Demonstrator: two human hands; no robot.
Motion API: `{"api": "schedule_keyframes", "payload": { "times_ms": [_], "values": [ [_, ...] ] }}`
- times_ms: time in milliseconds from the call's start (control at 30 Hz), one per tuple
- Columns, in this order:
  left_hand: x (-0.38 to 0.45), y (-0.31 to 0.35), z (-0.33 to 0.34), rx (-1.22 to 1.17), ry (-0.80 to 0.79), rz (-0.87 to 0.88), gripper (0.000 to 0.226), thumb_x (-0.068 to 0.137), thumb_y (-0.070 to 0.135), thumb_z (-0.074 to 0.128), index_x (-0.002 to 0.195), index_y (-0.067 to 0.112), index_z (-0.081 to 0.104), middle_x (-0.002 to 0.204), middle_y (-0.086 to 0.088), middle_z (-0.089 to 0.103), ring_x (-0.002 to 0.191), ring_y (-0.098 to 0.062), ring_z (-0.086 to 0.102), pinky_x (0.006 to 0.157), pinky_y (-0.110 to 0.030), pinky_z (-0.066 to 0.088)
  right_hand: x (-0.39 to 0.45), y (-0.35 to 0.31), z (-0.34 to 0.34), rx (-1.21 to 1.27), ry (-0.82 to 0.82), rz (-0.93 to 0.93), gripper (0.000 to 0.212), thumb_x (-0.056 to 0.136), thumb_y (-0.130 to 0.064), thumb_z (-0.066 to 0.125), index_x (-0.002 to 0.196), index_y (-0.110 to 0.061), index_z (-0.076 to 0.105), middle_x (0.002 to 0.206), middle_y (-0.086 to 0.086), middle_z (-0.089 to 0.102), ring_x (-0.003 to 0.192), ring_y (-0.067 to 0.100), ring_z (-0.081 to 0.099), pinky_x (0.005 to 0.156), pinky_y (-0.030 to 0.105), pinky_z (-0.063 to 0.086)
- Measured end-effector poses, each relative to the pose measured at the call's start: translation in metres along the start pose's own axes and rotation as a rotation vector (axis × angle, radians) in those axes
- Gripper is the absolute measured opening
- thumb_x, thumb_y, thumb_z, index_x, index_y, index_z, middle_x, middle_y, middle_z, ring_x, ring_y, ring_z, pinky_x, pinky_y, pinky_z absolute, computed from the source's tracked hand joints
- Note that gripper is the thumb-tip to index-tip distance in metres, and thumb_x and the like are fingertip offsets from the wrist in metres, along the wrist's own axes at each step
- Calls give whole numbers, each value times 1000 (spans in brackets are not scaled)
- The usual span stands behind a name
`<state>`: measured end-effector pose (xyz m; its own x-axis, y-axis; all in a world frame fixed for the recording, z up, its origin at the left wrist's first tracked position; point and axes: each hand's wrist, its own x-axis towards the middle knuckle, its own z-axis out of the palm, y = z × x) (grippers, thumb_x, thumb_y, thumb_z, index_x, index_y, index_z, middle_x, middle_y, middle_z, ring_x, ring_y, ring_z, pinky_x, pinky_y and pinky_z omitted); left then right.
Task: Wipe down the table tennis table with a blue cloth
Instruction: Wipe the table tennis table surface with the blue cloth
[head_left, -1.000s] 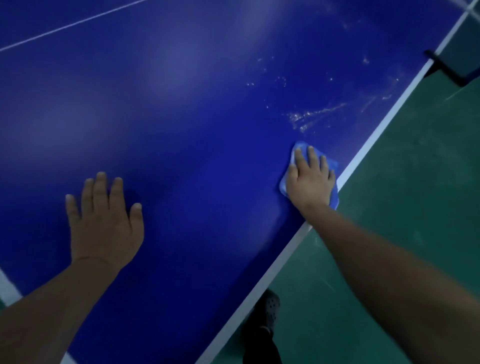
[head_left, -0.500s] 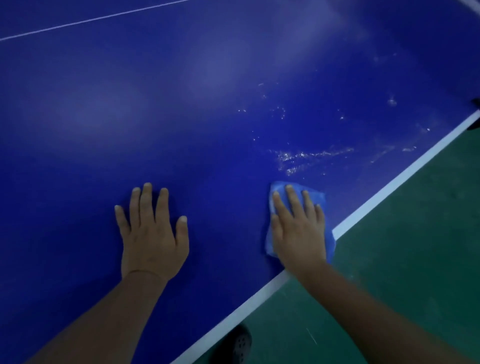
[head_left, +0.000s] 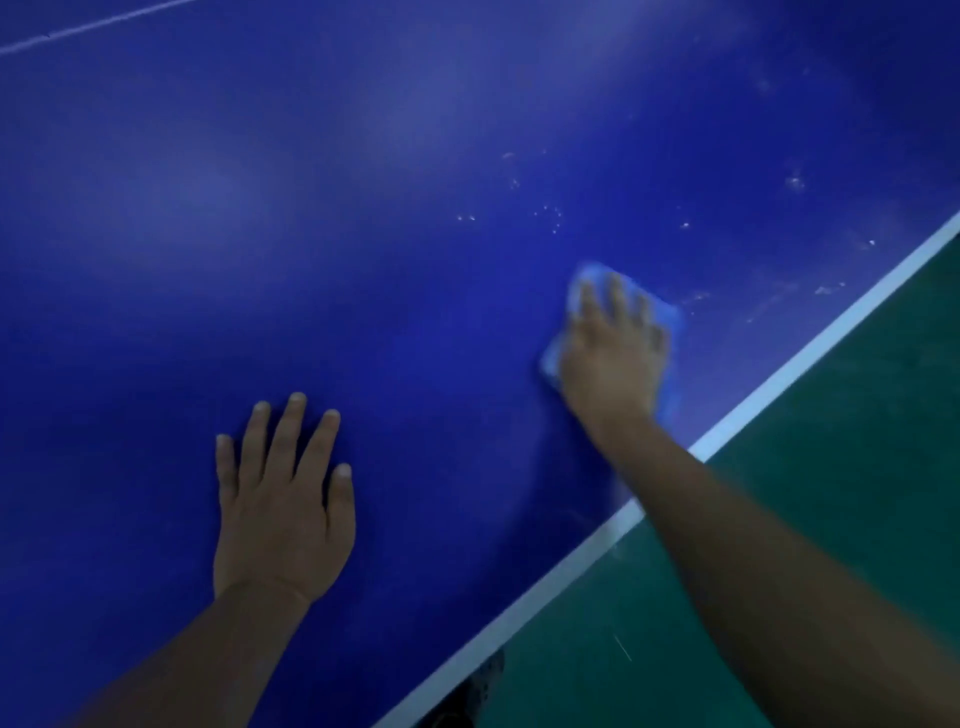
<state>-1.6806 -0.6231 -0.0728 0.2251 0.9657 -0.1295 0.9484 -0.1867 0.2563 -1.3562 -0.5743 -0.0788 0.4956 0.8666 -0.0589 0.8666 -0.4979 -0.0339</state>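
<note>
Right hand (head_left: 613, 358) flat on cloth (head_left: 670, 332), gripping nothing; left hand (head_left: 283, 506) flat, bracing desk (head_left: 363, 208) — sweep far-right through specks (head_left: 550, 215), even pressure.

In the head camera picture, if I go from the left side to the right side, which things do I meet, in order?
left hand flat on the blue table → right hand pressing the blue cloth → white edge line → green floor.
</note>
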Motion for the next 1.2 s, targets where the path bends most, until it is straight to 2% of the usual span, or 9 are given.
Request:
{"api": "schedule_keyframes", "payload": {
  "times_ms": [100, 233, 400, 467, 633, 733, 800, 933, 1200],
  "values": [
    [0, 0, -1, 1, -4, 2, 62, 99, 44, 19, 151, 16, 37, 163, -8, 21, 153, -28, 6, 122, -53, 0, -27, 93, -10, 92, 7, 281, 53, 103, -36, 28, 154, -24, 34, 162, 6, 28, 147, 36, 24, 116, 55, 24],
    [0, 1, -1, -7, -5, 3, 63, 99, 43, 19, 150, 14, 39, 162, -9, 23, 152, -29, 7, 122, -54, 1, -35, 79, -4, 109, 59, 424, 53, 105, -35, 30, 156, -23, 31, 165, 5, 22, 150, 36, 16, 119, 54, 16],
    [0, 2, -3, -4, 0, -5, 64, 98, 44, 19, 151, 14, 39, 162, -11, 24, 152, -30, 7, 122, -54, 1, -83, -30, 9, 44, 34, -213, 52, 101, -38, 31, 151, -25, 41, 160, 3, 35, 147, 35, 30, 114, 53, 29],
    [0, 2, -3, -5, 3, -3, 64, 97, 44, 19, 150, 14, 39, 162, -11, 24, 152, -29, 7, 123, -52, -2, -91, -26, 7, 72, 7, -350, 50, 103, -42, 30, 147, -27, 46, 157, 0, 39, 144, 33, 35, 110, 52, 35],
    [1, 4, -4, -16, -8, -5, 64, 97, 43, 19, 151, 13, 37, 162, -11, 22, 152, -30, 5, 123, -49, -5, -60, 121, -13, -27, 63, 107, 46, 97, -23, 42, 140, -13, 55, 145, 17, 52, 111, 46, 55, 91, 46, 45],
    [0, 2, -5, -25, -14, -5, 65, 97, 44, 18, 152, 14, 36, 163, -10, 21, 152, -29, 3, 122, -49, -5, -48, 202, -38, -5, -70, 455, 36, 94, -14, 50, 128, -5, 59, 130, 24, 56, 110, 49, 51, 89, 44, 44],
    [0, 1, -4, -25, -4, -1, 64, 98, 44, 19, 151, 13, 37, 162, -11, 22, 152, -29, 5, 122, -51, -4, -46, 210, -48, 18, 20, 485, 32, 102, -18, 44, 122, -2, 63, 130, 25, 57, 111, 48, 50, 90, 43, 42],
    [0, 3, -4, -11, -9, -11, 64, 98, 44, 18, 151, 14, 37, 163, -9, 21, 152, -28, 4, 123, -52, -2, -40, 135, -44, 201, 265, 37, 39, 103, -25, 51, 136, -4, 58, 137, 20, 56, 117, 39, 50, 95, 41, 42],
    [1, 1, -3, -31, 5, -13, 63, 98, 45, 17, 151, 16, 38, 163, -7, 21, 153, -25, 3, 123, -50, -3, -11, -47, -21, 368, 54, -532, 32, 100, -18, 58, 127, -3, 66, 132, 13, 63, 114, 40, 55, 100, 46, 41]
  ]
}}
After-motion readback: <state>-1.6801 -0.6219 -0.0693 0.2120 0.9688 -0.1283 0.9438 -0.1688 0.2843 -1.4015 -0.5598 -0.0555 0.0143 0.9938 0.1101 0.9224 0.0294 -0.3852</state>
